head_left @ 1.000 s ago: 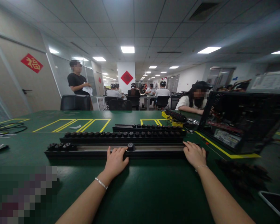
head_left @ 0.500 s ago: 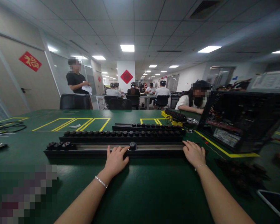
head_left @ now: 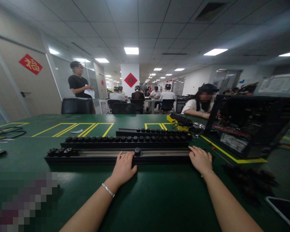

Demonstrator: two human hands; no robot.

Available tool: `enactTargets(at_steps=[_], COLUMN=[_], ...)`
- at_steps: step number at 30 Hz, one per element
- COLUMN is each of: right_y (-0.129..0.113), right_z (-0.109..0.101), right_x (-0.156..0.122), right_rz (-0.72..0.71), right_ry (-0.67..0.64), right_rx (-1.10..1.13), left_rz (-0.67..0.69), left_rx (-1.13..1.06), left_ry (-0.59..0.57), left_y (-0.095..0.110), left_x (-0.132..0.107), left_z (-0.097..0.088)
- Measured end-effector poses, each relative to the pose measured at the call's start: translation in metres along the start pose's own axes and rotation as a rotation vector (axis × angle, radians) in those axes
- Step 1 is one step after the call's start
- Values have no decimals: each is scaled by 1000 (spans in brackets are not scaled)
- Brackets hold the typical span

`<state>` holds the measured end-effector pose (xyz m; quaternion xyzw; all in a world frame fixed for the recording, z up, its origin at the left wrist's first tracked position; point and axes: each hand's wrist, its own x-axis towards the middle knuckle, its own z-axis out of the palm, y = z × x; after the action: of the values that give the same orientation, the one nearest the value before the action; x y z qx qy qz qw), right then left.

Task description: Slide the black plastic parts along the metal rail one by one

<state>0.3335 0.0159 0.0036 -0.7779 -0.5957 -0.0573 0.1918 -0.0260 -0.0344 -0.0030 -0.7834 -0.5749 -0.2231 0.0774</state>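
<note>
A long black track rail [head_left: 164, 159] with a pale inner channel lies across the green table in front of me. One black socket module [head_left: 137, 151] sits in its channel near the middle. My left hand [head_left: 125, 166] lies over the rail just left of this module, fingers stretched forward and holding nothing; its index fingertip is at the module's side. Resting on the rail's right end is my right hand [head_left: 200, 159], with its fingers extended. Several more socket modules [head_left: 60, 152] sit grouped at the rail's left end.
Behind it lie a second rail [head_left: 125, 144] filled with modules and a third rail [head_left: 125, 132]. To the right stand an open computer case [head_left: 246, 129], a dark pile of parts [head_left: 252, 182] and a phone [head_left: 284, 207]. A co-worker [head_left: 195, 106] sits across the table.
My left hand has slid slightly right along the rail, and its spread fingers have drawn closer together. The module and my right hand have stayed almost in place.
</note>
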Motion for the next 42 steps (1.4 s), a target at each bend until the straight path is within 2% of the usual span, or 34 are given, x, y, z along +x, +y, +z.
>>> enactTargets(at_steps=[9,15,19,24,37,42], right_y=[2,3,4,2,1,1], right_z=[6,7,7,5,4,5], right_x=[1,3,2,2,0,1], right_rz=[-5,-17,-18,-8,0,0], right_ry=[47,50,38,30,50,51], right_rx=[1,-5,1,1,-2,-8], left_rz=[15,-23,-17,-6,22,18], left_rx=[64,130,114,94,62,59], left_ry=[-5,-46,-41,-45,-29,-14], left_y=[2,14,20,18,19,27], left_x=[2,10,13,12,12,15], left_z=[0,1,5,7,4,4])
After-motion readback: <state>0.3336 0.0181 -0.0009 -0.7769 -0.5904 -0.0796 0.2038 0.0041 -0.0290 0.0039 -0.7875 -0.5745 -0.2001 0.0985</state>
